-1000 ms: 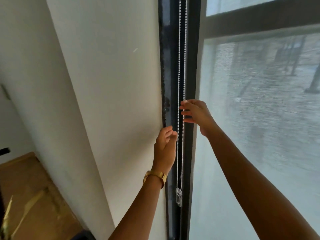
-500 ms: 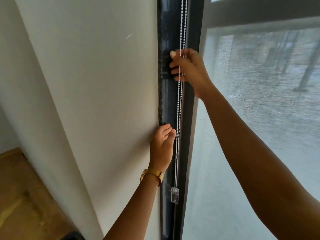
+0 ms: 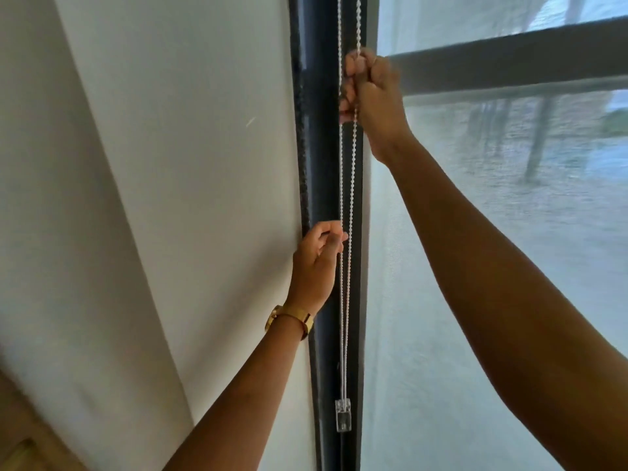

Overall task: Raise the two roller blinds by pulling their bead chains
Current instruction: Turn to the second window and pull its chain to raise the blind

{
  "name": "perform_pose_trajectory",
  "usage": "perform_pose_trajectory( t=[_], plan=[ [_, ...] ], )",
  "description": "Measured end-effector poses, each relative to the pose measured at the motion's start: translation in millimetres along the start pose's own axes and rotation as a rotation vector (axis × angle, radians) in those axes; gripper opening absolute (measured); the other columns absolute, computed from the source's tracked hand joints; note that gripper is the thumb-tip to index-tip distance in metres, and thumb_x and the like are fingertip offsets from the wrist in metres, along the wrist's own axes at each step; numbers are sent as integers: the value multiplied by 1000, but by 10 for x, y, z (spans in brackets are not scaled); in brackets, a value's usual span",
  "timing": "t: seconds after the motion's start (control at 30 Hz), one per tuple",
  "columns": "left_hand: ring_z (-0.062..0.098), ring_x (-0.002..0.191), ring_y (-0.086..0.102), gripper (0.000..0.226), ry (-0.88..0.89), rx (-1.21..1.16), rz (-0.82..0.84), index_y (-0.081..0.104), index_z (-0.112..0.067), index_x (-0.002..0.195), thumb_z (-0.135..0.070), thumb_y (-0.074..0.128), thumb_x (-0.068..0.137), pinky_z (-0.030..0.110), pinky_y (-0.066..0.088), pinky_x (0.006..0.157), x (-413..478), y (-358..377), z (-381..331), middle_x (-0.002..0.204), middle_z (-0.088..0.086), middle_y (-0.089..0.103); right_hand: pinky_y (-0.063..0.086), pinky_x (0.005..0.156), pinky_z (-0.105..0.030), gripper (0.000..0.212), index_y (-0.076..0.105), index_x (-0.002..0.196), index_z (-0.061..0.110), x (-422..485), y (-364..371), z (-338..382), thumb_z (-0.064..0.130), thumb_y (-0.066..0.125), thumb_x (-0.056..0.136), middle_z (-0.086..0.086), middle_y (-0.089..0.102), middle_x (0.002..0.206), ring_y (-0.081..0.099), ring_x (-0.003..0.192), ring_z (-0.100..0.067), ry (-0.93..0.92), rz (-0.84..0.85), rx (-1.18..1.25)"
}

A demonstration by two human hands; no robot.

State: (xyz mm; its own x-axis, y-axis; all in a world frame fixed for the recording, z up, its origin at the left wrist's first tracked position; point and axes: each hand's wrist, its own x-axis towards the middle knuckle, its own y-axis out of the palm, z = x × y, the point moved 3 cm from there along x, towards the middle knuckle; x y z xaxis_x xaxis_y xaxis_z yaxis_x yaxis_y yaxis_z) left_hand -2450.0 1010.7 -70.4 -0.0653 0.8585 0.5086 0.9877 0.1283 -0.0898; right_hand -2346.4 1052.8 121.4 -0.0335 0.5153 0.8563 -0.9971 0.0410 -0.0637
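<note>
A white bead chain [image 3: 346, 185] hangs in two strands down the dark window frame [image 3: 321, 158] and ends in a clear plastic weight [image 3: 342, 415]. My right hand [image 3: 370, 90] is raised high and closed around the right strand. Lower down, my left hand [image 3: 317, 263], with a gold watch on the wrist, sits just left of the chain, fingers curled near the left strand; whether it grips the strand is unclear. The translucent roller blind [image 3: 475, 283] covers the window to the right of the frame.
A white wall [image 3: 153, 198] runs along the left of the frame. A dark horizontal window bar [image 3: 526, 52] shows through the blind at the upper right. A strip of wooden floor [image 3: 20, 450] appears at the bottom left.
My right hand has climbed up the chain from mid height and closed on the right strand. My left hand has stayed low beside the chain, its fingers now curled toward the left strand.
</note>
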Motion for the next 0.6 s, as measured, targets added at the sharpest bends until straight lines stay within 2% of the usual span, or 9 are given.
perform_pose_trajectory(
  t=[0.1,0.17,0.33,0.47,0.53,0.6],
  plan=[
    [18,109,63,29,88,-44,-61,56,-18,118,-32,40,98,32,52,94,191,-50,-398,119,3,65,39,41,-24,31,45,72,14,-130,-76,81,3,28,95,1,41,55,41,44,-9,-35,-73,48],
    [21,111,63,30,163,-81,-105,55,-16,118,-31,39,99,34,51,96,340,-43,-730,124,9,64,33,43,-26,29,43,70,15,-175,-77,159,5,29,93,-1,38,56,37,47,-14,-45,-89,44],
    [25,104,66,35,281,-200,-212,59,-9,114,-31,37,99,38,54,93,652,-71,-1446,116,14,68,28,50,-25,24,43,68,17,-341,-105,275,9,31,88,-1,37,60,35,53,-13,-72,-169,-41],
    [24,97,66,40,338,-222,-149,61,-3,115,-29,35,101,26,55,79,798,-44,-1778,110,16,70,33,51,-21,26,44,68,15,-621,-49,242,10,33,91,1,41,59,39,55,-10,-27,-196,-71],
    [21,92,66,39,353,-244,-97,60,-1,115,-28,36,100,21,54,73,815,3,-1895,108,16,69,35,52,-21,26,46,70,9,-816,-3,184,12,34,93,2,43,60,41,55,-12,5,-208,-94],
    [18,82,66,37,348,-267,-32,58,-1,115,-27,37,100,23,55,70,804,56,-1963,103,15,69,36,52,-19,24,47,72,6,-1025,22,81,11,34,92,2,44,60,42,56,-13,36,-216,-77]
  ],
)
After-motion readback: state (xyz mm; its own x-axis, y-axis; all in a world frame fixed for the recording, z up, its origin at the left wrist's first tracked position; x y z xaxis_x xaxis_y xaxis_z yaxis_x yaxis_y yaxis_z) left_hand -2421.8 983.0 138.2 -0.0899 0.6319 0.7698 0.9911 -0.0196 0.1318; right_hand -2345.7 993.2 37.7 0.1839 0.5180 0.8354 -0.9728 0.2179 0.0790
